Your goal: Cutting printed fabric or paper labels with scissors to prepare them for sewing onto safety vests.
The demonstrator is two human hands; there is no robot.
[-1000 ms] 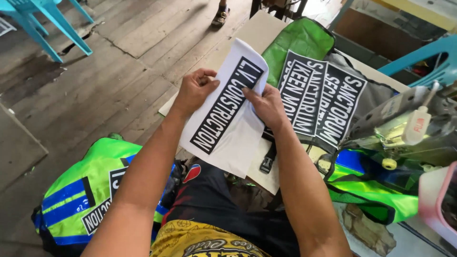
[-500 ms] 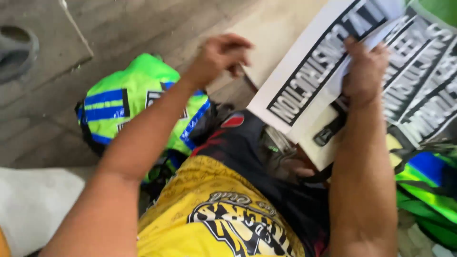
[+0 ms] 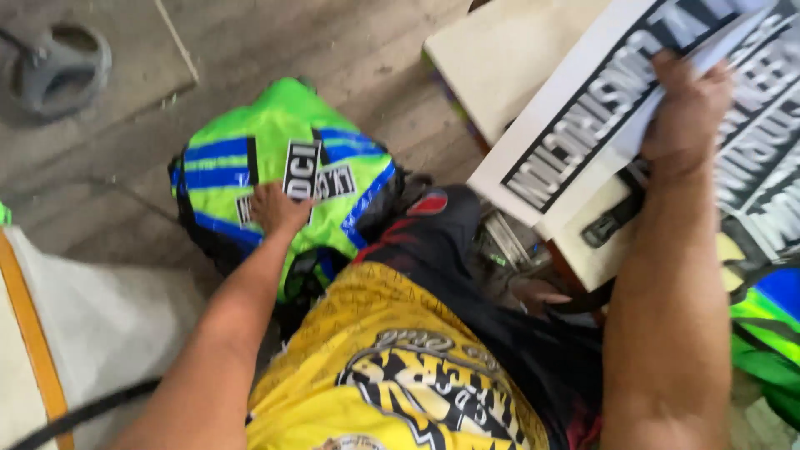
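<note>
Vests [image 3: 283, 179] in green with blue bands are lying stacked on the floor beside my left knee, long axis running left to right. My left hand [image 3: 277, 208] is resting on them, fingers spread flat, having come down from the sheets. My right hand [image 3: 685, 112] is pinching white lettered transfer sheets [image 3: 575, 125] over the bench [image 3: 492, 62], slanting up-right. A grey wheel [image 3: 58, 67] is sitting well apart.

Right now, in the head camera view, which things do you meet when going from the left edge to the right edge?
Grey round object on the floor → left hand on the green and blue vests → beige board → right hand holding the white printed sheets.
</note>
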